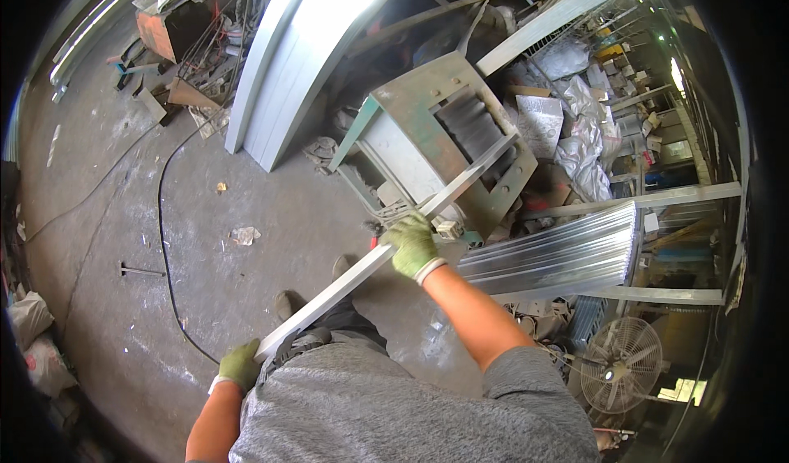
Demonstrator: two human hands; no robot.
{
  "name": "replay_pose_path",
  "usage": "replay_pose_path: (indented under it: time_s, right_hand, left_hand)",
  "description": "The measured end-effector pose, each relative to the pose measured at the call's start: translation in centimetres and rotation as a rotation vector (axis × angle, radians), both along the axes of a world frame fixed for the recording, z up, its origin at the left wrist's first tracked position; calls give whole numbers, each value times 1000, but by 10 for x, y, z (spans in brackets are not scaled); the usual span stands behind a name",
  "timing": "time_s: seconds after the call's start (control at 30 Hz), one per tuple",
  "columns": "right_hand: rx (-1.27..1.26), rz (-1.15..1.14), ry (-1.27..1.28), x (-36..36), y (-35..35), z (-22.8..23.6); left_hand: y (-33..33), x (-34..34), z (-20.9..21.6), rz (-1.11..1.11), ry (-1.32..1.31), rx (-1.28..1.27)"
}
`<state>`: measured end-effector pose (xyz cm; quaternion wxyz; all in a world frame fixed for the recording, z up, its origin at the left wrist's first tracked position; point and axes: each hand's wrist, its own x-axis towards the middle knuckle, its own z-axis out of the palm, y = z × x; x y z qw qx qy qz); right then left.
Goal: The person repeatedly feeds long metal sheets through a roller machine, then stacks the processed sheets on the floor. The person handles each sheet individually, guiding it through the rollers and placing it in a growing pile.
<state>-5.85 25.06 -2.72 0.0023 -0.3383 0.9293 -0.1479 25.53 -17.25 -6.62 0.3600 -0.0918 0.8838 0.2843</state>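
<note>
A long, straight pale metal bar [333,297] slants across in front of me, from my waist up to the right. My left hand [239,366], in a green work glove, is closed round its near end. Farther along, my gloved right hand [411,243] is closed over the bar. The bar's far end lies across a worn green-and-grey machine [421,128], over the opening where a dark roller [474,126] shows. Whether the bar touches the roller I cannot tell.
Big pale metal profiles [283,69] stand left of the machine. Corrugated metal sheets [551,253] and a caged fan [621,364] are at my right. A black cable [162,241] snakes over the floor, near a small metal piece [141,271]. Scrap and crumpled foil [582,134] lie behind the machine.
</note>
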Motion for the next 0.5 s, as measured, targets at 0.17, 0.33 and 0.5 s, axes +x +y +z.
replay_pose_path:
  time_s: [0.17, 0.33, 0.5]
  right_hand:
    - [116, -4, -131, 38, -43, -15]
    - [-1, -23, -96, 40, -33, -21]
    - [-19, -117, 24, -27, 29, -12]
  left_hand:
    - [-41, 48, -16, 21, 70, -53]
    - [-31, 42, -25, 73, 149, -126]
    - [40, -48, -19, 180, 10, -30]
